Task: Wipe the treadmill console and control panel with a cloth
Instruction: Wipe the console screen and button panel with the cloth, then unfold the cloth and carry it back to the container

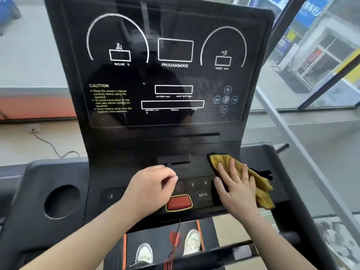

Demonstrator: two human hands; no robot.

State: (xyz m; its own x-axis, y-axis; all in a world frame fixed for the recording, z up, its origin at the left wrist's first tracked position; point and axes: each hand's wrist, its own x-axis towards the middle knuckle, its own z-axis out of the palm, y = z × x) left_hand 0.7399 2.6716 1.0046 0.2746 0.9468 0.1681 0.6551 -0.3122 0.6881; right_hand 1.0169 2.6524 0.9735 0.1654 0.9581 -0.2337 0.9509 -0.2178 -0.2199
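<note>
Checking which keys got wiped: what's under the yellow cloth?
The right hand presses the cloth flat on the control panel, right of the MODE label. Any keys beneath are hidden.

the right side of the panel (202,200) is being taken up by the right hand (236,189), pressed flat on the cloth (262,185). the middle is being overhung by the left hand (148,189). a bare strip is being left free between both hands, above the red button (178,202). the way behind is being closed off by the upright console (171,75).
</note>
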